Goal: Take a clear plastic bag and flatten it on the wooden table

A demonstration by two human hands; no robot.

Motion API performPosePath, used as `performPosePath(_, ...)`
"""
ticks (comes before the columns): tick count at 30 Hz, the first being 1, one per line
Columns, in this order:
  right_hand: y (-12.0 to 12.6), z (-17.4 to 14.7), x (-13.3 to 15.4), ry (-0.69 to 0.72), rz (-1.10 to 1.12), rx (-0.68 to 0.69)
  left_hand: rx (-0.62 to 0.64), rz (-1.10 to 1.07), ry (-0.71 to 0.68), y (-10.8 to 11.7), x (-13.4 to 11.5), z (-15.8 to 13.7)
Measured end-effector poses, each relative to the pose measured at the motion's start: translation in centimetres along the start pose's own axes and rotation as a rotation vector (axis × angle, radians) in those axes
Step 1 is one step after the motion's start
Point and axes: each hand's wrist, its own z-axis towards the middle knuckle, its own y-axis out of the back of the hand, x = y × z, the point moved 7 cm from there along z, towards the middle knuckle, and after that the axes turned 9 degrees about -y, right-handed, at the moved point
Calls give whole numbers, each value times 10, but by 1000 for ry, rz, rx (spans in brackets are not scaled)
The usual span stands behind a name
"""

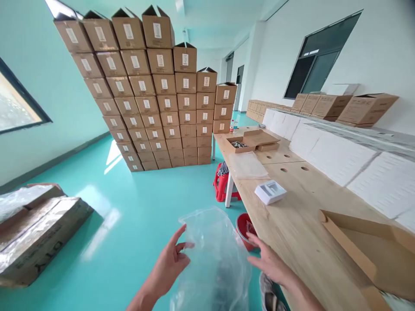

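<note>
A clear plastic bag [212, 255] hangs in front of me, low in the view, above the teal floor. My left hand [171, 261] pinches its left edge between thumb and fingers. My right hand [267, 259] holds the bag's right side, fingers spread against the film. On the wooden table [301, 224] to my right lies a small white plastic part [270, 191], and beyond it a flat stack of clear bags [247, 165]. An open brown carton [248, 141] with small dark pieces sits further back.
A tall stepped wall of labelled cardboard boxes [155, 95] stands ahead. White foam-like blocks [343, 151] line the table's far side. An open carton [366, 246] sits at the near right, wrapped boxes [35, 233] on the floor at left, red stools [223, 183] under the table.
</note>
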Motion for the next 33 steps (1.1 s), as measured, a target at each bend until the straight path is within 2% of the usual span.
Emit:
performPosePath(2,39,47,70,200,-140,-182,102,215,-89,-23,-54,52)
performPosePath(3,52,63,113,359,-188,-206,159,293,-113,-39,-78,77)
performPosePath(4,59,75,156,520,-240,-157,210,356,-120,-55,-99,101)
performPosePath(6,61,96,230,789,-360,35,295,461,-67,-83,-127,147)
performPosePath(7,60,108,256,874,-445,132,317,507,-37,-93,-138,169)
performPosePath(9,63,145,285,904,-567,229,317,588,-32,-100,-156,216)
performPosePath(11,76,190,293,818,-578,252,281,684,-63,-86,-168,264)
performPosePath(14,110,251,284,627,-392,247,154,962,-93,-30,-183,344)
performPosePath(16,137,286,277,517,-274,223,168,1085,-69,6,-187,402)
performPosePath(18,163,320,271,399,-170,189,219,960,-4,29,-190,463)
performPosePath(20,187,357,265,271,-41,148,264,718,55,34,-195,528)
performPosePath(24,232,427,251,97,171,-87,318,327,-5,8,-216,657)
performPosePath(27,257,458,240,11,396,-313,339,130,-49,-26,-226,744)
performPosePath(28,262,464,234,-19,488,-370,388,108,-24,-41,-223,768)
performPosePath(30,268,473,224,-58,632,-415,568,185,79,-79,-208,808)
performPosePath(33,283,478,204,-101,672,-478,797,388,165,-138,-177,856)
